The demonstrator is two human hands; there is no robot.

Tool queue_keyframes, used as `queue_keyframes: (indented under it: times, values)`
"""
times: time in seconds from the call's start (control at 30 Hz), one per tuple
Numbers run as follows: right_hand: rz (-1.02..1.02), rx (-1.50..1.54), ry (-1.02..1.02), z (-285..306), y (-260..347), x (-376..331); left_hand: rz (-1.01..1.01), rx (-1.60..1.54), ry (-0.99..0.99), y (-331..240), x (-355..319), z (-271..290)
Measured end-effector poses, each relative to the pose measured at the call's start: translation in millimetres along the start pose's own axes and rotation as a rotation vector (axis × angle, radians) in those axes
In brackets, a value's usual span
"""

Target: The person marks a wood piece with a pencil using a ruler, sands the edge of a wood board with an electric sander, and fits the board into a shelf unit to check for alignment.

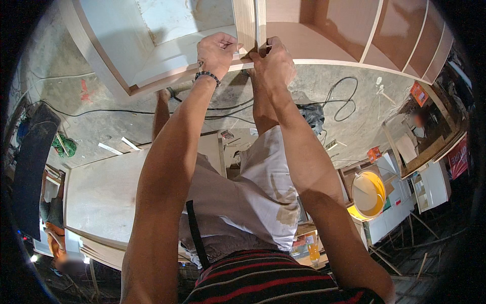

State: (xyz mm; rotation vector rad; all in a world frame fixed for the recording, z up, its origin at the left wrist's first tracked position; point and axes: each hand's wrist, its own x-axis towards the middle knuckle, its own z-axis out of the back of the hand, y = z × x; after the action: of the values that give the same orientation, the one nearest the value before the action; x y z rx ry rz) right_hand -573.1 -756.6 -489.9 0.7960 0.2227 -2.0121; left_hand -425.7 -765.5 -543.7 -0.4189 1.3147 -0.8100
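In front of me stands a wooden cabinet frame (298, 61), with a pale blue compartment (116, 38) on the left and pinkish-brown shelf compartments (334, 38) on the right. Two light wood uprights (246, 25) with a narrow dark gap between them divide these sections. My left hand (217, 53), a dark bead bracelet at its wrist, is closed in a pinch just left of the uprights' foot. On the other side of the gap, my right hand (276, 63) has its fingers bent and pressed together at the frame's edge. Whatever the fingertips hold is too small to tell.
Black cables (217, 116) cross the concrete floor near my feet, beside a dark plastic bag (312, 115). A yellow bucket (368, 195) stands to the right. A pale board (101, 187) and green cord (64, 146) lie left, where another person (54, 223) is visible.
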Motion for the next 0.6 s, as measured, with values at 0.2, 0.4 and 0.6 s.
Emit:
queue_keyframes:
  times: [0.2, 0.4, 0.6]
  values:
    - [-0.076, 0.023, 0.05, 10, 11, 3, -0.035, -0.021, -0.015, 6, 1, -1]
    - [-0.094, 0.001, 0.068, 11, 13, 1, 0.003, -0.061, -0.044, 16, 4, -2]
    - [-0.062, 0.037, 0.047, 5, 3, 2, -0.004, 0.086, 0.026, 4, 6, 7]
